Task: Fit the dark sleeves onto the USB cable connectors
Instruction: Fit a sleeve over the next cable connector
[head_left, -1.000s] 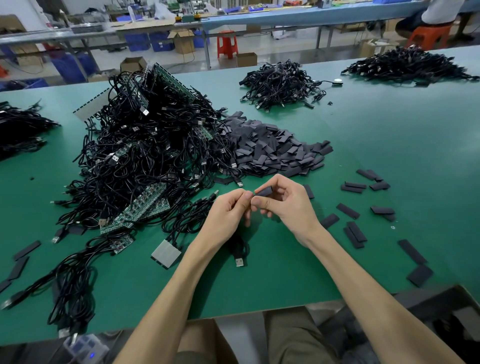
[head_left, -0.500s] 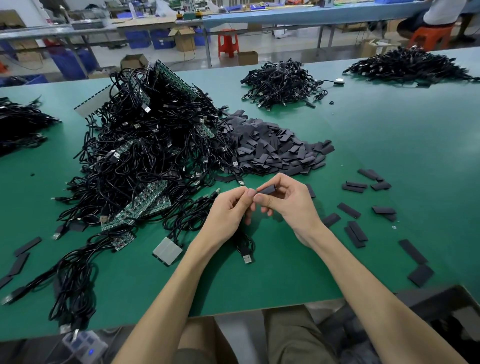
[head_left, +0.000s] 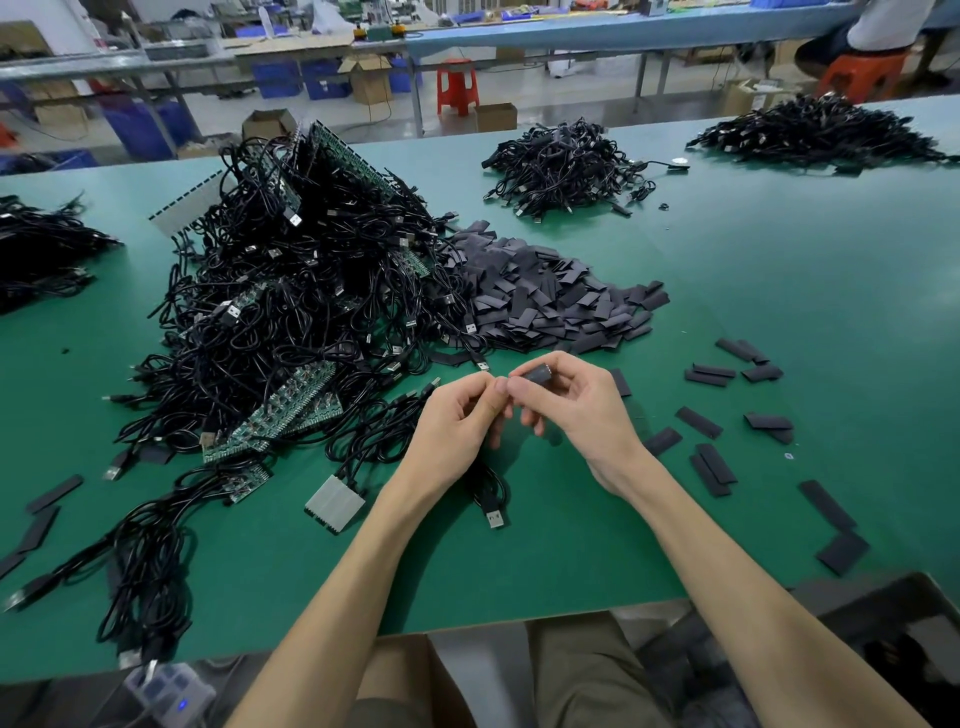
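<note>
My right hand (head_left: 576, 410) pinches a short dark sleeve (head_left: 537, 375) between thumb and fingers above the green table (head_left: 779, 270). My left hand (head_left: 457, 421) meets it fingertip to fingertip and holds a black USB cable whose connector end is hidden by my fingers. That cable hangs below the hand, and its other USB plug (head_left: 496, 517) lies on the table. A heap of dark sleeves (head_left: 550, 301) lies just beyond my hands. A big tangle of black USB cables with green circuit boards (head_left: 291, 312) fills the left.
Loose flat sleeves (head_left: 711, 467) are scattered right of my hands and at the left edge (head_left: 47, 504). More cable piles lie at the back centre (head_left: 561, 166), back right (head_left: 815, 130) and far left (head_left: 36, 249). A grey ribbed part (head_left: 335, 503) lies near my left forearm.
The hands stay together at the same spot. The dangling cable and its plug shifted slightly right, then settled under the left hand. The sleeve now sits tilted in the right fingers.
</note>
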